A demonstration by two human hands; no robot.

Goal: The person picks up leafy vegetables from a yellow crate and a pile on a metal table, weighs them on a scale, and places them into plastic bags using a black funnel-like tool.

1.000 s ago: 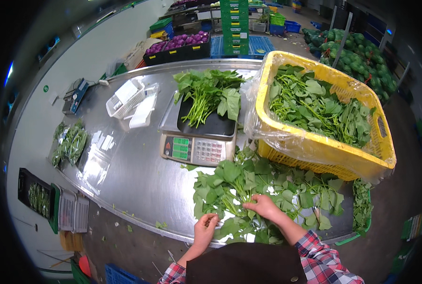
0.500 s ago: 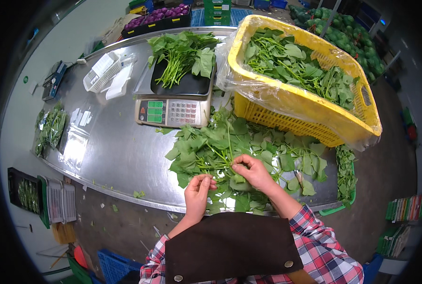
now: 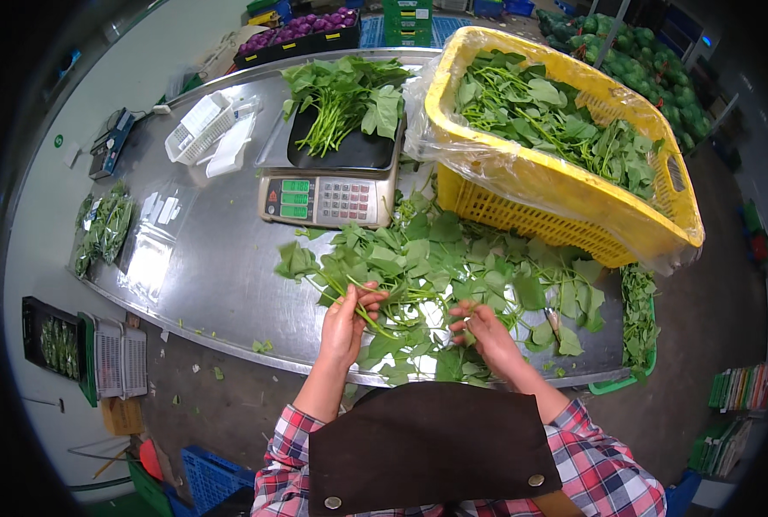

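Note:
My left hand (image 3: 342,326) is closed on a leafy green stem (image 3: 317,277), its leaves pointing up and left and the cut end slanting down to the right. To the right, my right hand (image 3: 487,339) hovers over loose greens with its fingers loosely curled and apart; I see nothing clearly held in it. A spread pile of leafy greens (image 3: 422,254) covers the steel table around both hands. Beyond it a digital scale (image 3: 341,200) bears a bunch of the same greens (image 3: 342,99), stems toward me.
A yellow crate (image 3: 530,228) lined with clear plastic and filled with greens stands tilted at the right. White trays (image 3: 198,129) and bagged greens (image 3: 105,226) lie on the steel table (image 3: 220,284) at left. A green-rimmed container (image 3: 638,327) adjoins its right end.
My left hand has moved up and left and now grips a stem. My right hand has drawn away to the right from the stems it was pinching, its fingers loosened.

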